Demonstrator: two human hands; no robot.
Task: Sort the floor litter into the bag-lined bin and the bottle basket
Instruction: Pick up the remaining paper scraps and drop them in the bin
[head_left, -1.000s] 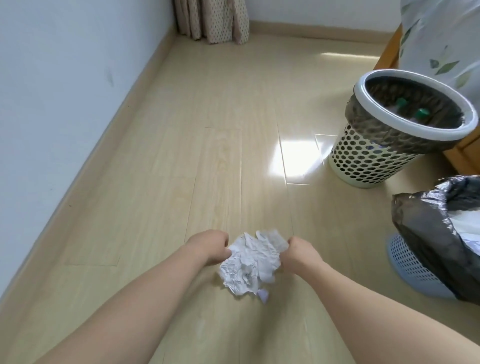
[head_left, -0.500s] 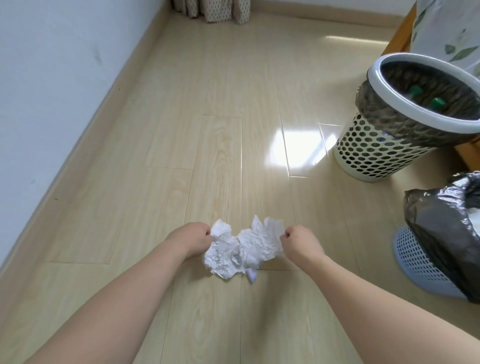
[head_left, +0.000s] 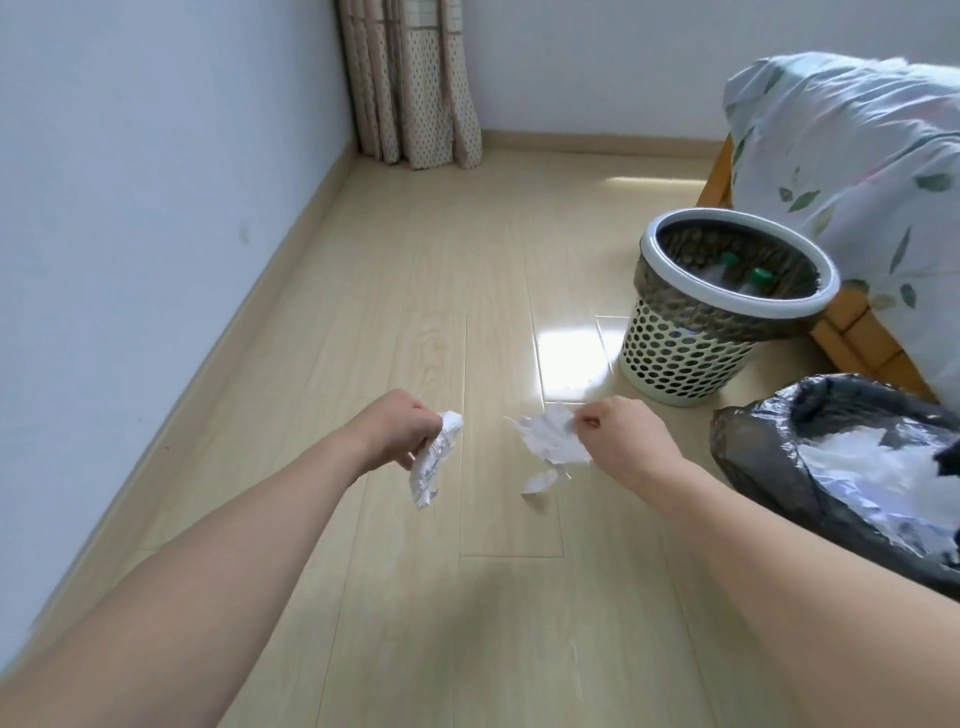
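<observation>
1. The step in hand looks like the paper part of the sorting: two pieces of crumpled white paper are held above the floor (head_left: 363, 291), one in each hand, and neither is in a container yet.
2. The left hand (head_left: 397, 434) is out in front at the end of a nearly straight forearm, knuckles up. Its fingers are curled tight around the left paper scrap (head_left: 432, 460), which hangs down from the fist in a long strip.
3. The right hand (head_left: 621, 441) is at about the same height, well apart from the left. Thumb and forefinger pinch the top edge of the right paper scrap (head_left: 551, 436), a flatter ragged sheet with a small shred dangling below it.
4. Farther off to the right stands the bottle basket (head_left: 680, 358), perforated and white-rimmed, with green-capped bottles visible inside; paper likely does not belong there.
5. At the right edge, just beside the right forearm, sits the bag-lined bin (head_left: 769, 452), its dark bag open and white paper already lying in it.
6. The next move probably calls for swinging both hands rightward over the bag's mouth and letting go, the right first as it is nearer, the left crossing farther. The dangling shred could drop short onto the floor.
</observation>
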